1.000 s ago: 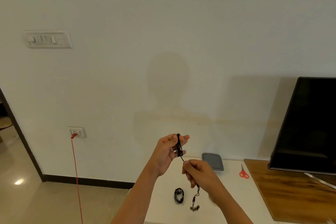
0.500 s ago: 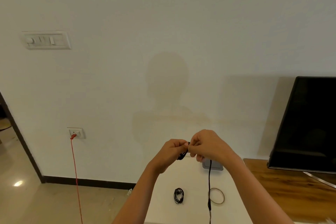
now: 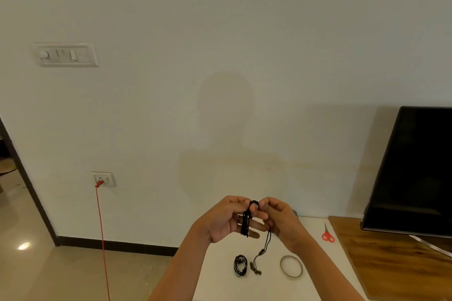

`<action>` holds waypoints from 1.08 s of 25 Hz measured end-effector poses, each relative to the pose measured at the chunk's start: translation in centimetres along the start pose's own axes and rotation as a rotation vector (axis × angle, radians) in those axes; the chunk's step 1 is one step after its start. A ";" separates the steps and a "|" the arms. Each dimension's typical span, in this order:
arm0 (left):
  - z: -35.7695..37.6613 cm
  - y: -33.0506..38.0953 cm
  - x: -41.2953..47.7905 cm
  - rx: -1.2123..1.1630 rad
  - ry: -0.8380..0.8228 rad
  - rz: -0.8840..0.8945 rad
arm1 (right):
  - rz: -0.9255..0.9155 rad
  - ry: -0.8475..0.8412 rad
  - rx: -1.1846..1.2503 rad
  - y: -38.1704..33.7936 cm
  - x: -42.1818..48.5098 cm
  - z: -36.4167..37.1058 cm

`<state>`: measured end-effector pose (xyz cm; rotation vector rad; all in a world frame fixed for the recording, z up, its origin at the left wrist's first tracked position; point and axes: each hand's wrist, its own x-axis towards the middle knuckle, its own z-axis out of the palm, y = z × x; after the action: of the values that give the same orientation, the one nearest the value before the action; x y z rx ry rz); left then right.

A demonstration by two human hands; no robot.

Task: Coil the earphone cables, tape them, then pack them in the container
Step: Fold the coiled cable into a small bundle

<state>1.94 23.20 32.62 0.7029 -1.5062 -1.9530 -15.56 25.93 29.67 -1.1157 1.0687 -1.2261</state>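
Above the white table (image 3: 315, 259), my left hand (image 3: 225, 221) has a black earphone cable (image 3: 246, 221) wound in loops round its fingers. My right hand (image 3: 281, 220) pinches the same cable at the top of the loops, close against the left fingers. The cable's loose end with the earbuds (image 3: 256, 270) hangs down from the right hand to the table. A second earphone (image 3: 240, 265), coiled, lies on the table below the hands. A clear tape roll (image 3: 291, 266) lies to its right. The grey container is hidden behind my right hand.
Red-handled scissors (image 3: 327, 234) lie at the table's back right. A wooden cabinet top (image 3: 391, 264) with a black TV (image 3: 415, 173) stands to the right. A red cord (image 3: 102, 239) hangs from a wall socket at the left.
My right hand has brought the cable over the top of the left fingers and come down a little. The hanging end has grown shorter, and the scissors show again.
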 end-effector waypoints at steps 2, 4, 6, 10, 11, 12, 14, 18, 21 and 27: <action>0.2 -0.1 0.0 -0.080 -0.004 -0.006 | 0.021 0.011 -0.008 1.2 -0.3 -0.1; 0.6 0.0 0.1 -0.214 0.028 0.045 | 0.026 0.021 -0.024 2.2 -0.7 0.2; 0.7 0.1 0.7 -0.349 0.117 0.129 | 0.030 0.025 -0.091 3.0 -1.4 0.9; -0.2 -0.4 1.9 -0.275 0.308 0.237 | 0.099 -0.040 -0.294 4.5 -3.3 2.0; -0.5 -0.8 2.1 -0.191 0.342 0.238 | 0.134 -0.050 -0.333 4.5 -3.7 2.1; -0.9 -1.1 2.1 -0.102 0.362 0.233 | 0.168 -0.060 -0.376 4.2 -4.1 2.1; -1.5 -1.9 2.0 0.108 0.377 0.203 | 0.187 -0.084 -0.473 2.7 -4.6 2.1; -1.4 -2.9 1.2 0.417 0.266 0.143 | 0.009 -0.001 -0.658 -1.8 -4.5 1.6; -0.6 -3.5 0.9 0.480 0.168 0.104 | -0.129 0.058 -0.790 -4.0 -2.6 0.5; 0.9 -2.6 0.6 0.083 0.118 0.089 | -0.172 0.094 -0.509 -2.7 1.1 -2.1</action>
<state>0.58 23.89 30.24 0.7595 -1.5267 -1.7616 -17.98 24.62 32.05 -1.5746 1.4288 -1.1784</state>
